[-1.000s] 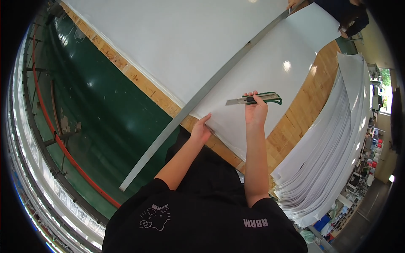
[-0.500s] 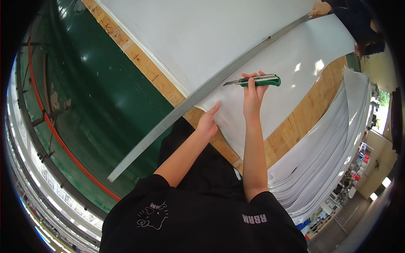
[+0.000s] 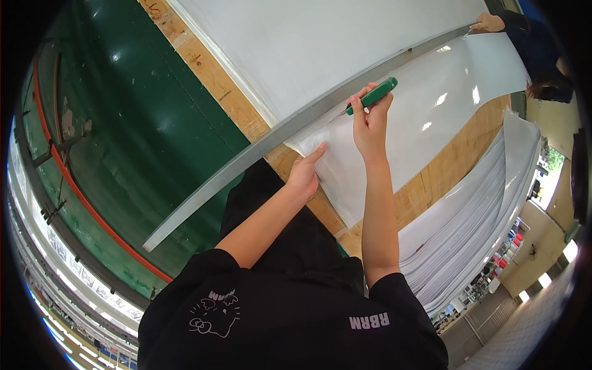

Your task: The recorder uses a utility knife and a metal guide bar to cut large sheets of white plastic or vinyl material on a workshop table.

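Note:
A green utility knife [image 3: 379,94] is gripped in my right hand [image 3: 370,123], its blade pointing down-left beside a long grey metal straightedge [image 3: 296,125]. The blade tip meets the glossy white sheet [image 3: 425,114] close to the bar's near edge. My left hand [image 3: 304,176] pinches that sheet's near edge, thumb on top and the other fingers mostly hidden. The straightedge crosses the white sheets diagonally, and its near-left end juts past the table edge. At the bar's far right end, another person's hand [image 3: 489,23] rests on it.
Wooden boards [image 3: 231,98] border the work table. To the left is a dark green surface [image 3: 132,117] with a curved orange-red strip [image 3: 74,188]. A thick pile of white sheets [image 3: 465,209] hangs at the right. Shelves with small goods [image 3: 505,253] stand farther off.
My right hand has moved up and turned the knife, bringing its blade in beside the straightedge. My left hand keeps its place on the sheet's edge. The view has shifted slightly.

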Available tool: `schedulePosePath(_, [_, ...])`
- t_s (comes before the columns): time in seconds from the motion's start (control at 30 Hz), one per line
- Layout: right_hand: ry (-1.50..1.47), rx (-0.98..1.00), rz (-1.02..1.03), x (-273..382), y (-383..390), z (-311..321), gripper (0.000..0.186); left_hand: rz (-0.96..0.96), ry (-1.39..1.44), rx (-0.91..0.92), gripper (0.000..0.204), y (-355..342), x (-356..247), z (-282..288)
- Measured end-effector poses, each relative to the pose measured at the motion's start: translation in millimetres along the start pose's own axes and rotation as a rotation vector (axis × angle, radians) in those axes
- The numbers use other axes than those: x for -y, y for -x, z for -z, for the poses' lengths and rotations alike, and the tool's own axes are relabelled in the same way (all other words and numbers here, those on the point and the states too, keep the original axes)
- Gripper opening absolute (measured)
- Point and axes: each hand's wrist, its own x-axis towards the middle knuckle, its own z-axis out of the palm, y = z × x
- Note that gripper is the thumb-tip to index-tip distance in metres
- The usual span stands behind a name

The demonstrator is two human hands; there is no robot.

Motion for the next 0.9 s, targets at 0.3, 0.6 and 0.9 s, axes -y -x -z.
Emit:
schedulePosePath(0.3, [0.082, -0.009, 0.027, -9, -6, -4, 0.032, -0.023, -0.02, 0.003, 0.039, 1, 0, 0])
schedulePosePath(0.6, [0.183, 0.0, 0.015, -4, -11, -9, 0.031, -0.019, -0.021, 0.021, 0.035, -2, 1, 3])
schedulePosePath(0.9, [0.088, -0.027, 0.055, -9, -8, -11, 0.033, -0.038, -0.035, -0.011, 0.034, 4, -1, -3])
